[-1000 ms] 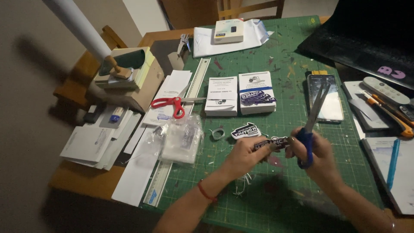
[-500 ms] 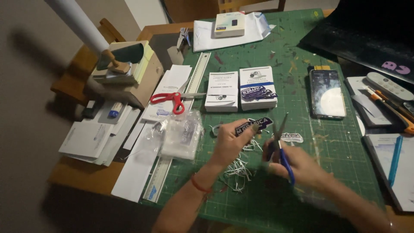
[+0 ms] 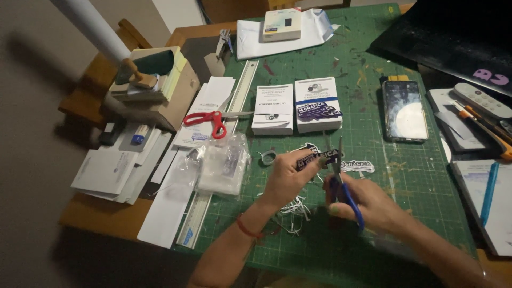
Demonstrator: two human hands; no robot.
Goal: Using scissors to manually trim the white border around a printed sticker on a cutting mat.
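Note:
My left hand point(image 3: 288, 178) pinches a small dark printed sticker point(image 3: 314, 159) above the green cutting mat point(image 3: 416, 213). My right hand point(image 3: 362, 202) grips blue-handled scissors point(image 3: 341, 181), their blades pointing up beside the sticker's right edge. A second cut-out sticker point(image 3: 357, 166) lies flat on the mat just right of the blades. White paper trimmings point(image 3: 292, 210) are scattered under my left wrist.
Two small white card boxes point(image 3: 296, 109) stand beyond my hands, a phone point(image 3: 405, 110) to their right. Red scissors point(image 3: 210, 120), a long ruler point(image 3: 226, 144) and a plastic bag point(image 3: 221, 168) lie left. Envelopes, a cardboard box, a remote and a blue pen sit at the edges.
My hands have shifted down and left on the mat. The scissors swung from slanted to nearly upright beside the sticker. One cut sticker now lies on the mat.

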